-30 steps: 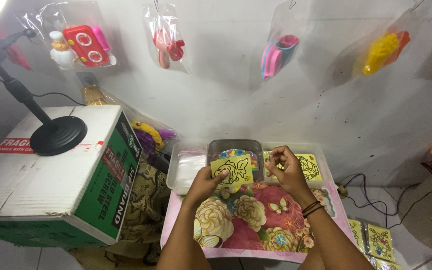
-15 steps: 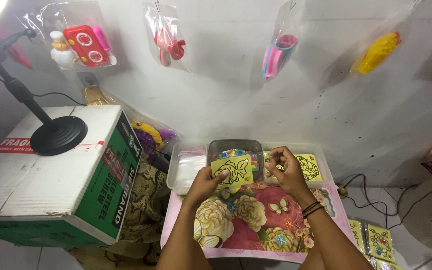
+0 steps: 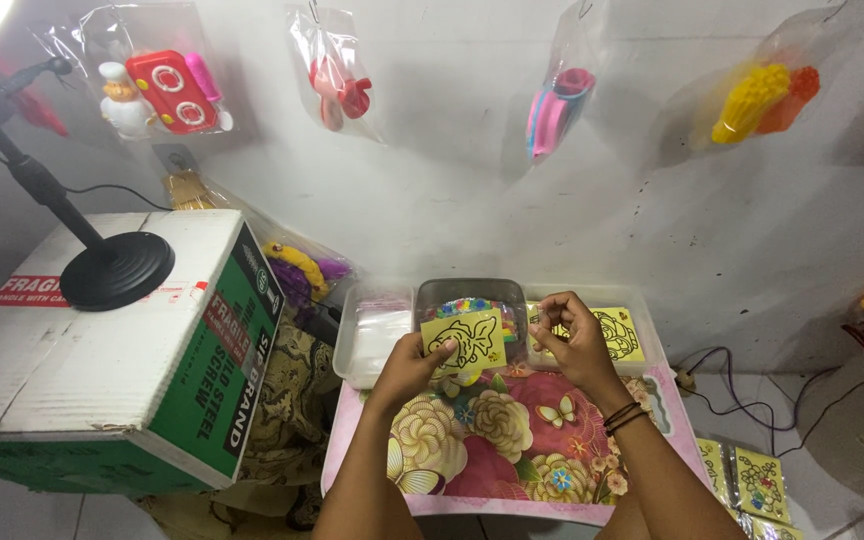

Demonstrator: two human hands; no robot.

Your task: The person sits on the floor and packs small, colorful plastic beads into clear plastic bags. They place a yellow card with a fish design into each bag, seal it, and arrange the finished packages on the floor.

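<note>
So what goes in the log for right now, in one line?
left hand: holds yellow fish card | right hand: fingers pinched, above tray

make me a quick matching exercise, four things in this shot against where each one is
Things:
1. yellow fish card
2. black lamp base
3. red toy stove in a bag
4. flowered cloth

Places:
A. hanging on the wall, upper left
B. held in the left hand
C. on top of the cardboard box
D. spread beneath both forearms

Pairs: 1-B, 2-C, 3-A, 4-D
</note>
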